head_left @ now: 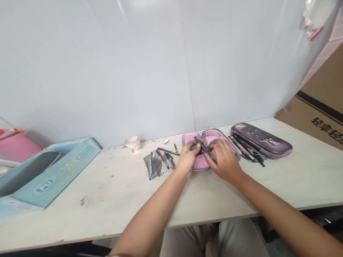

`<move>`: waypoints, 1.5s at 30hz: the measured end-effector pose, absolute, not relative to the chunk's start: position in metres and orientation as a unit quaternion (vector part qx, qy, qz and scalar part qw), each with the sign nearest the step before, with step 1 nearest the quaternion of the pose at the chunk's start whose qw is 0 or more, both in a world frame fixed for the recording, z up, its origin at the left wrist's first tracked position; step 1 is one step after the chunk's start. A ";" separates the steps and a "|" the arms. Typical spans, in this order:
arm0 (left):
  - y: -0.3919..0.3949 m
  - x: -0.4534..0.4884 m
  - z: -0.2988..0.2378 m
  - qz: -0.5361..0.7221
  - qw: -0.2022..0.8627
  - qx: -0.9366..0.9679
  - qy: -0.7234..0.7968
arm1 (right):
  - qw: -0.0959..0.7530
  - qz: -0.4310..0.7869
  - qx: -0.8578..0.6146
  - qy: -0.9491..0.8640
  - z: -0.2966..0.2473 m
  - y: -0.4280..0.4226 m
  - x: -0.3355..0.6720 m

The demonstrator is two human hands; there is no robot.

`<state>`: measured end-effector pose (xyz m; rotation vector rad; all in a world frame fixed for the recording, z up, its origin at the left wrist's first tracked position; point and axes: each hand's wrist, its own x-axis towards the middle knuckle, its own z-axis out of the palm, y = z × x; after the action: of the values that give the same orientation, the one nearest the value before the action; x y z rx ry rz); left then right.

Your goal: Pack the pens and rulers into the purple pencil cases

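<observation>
A long black pen (203,146) slants between my two hands. My left hand (188,156) pinches it near its upper end. The fingers of my right hand (225,157) are closed around its lower end. Beneath both hands lies an unzipped pencil case (200,166) with a pink lining, spread open flat on the table; my hands hide part of its inside. Left of it are a pile of pens (167,159) and some clear rulers (154,166). More pens and pencils (245,148) lie to its right.
A closed dark pencil case (264,140) rests on the right of the table (112,200). Toward the wall stand a paper cup (133,144) and a small white eraser (166,141). An open blue box (61,175) is at the left, a cardboard box (318,96) at the right.
</observation>
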<state>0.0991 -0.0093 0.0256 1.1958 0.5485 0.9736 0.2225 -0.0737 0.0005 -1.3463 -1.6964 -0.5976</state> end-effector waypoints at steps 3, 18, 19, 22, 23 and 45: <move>-0.007 0.137 0.021 0.428 0.681 0.533 0.262 | 0.429 -0.241 -0.583 -0.646 -0.008 -0.074 0.251; 0.009 0.179 -0.003 0.230 0.198 0.900 0.312 | 0.258 -0.233 -0.733 -0.585 -0.033 -0.069 0.287; 0.008 0.171 -0.003 0.235 0.183 0.904 0.308 | 0.257 -0.234 -0.730 -0.589 -0.034 -0.070 0.287; 0.012 0.139 0.002 0.252 0.162 0.898 0.321 | 0.249 -0.234 -0.723 -0.600 -0.038 -0.072 0.286; 0.015 0.126 0.004 0.258 0.160 0.893 0.333 | 0.244 -0.234 -0.722 -0.603 -0.039 -0.073 0.286; 0.069 -0.037 -0.032 0.228 0.000 0.800 0.555 | 0.154 -0.225 -0.527 -0.805 -0.013 -0.010 0.095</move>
<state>-0.0371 0.0686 -0.0316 2.5136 1.7417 0.7170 0.0946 -0.0101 -0.0126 -1.5112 -2.3078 -0.6440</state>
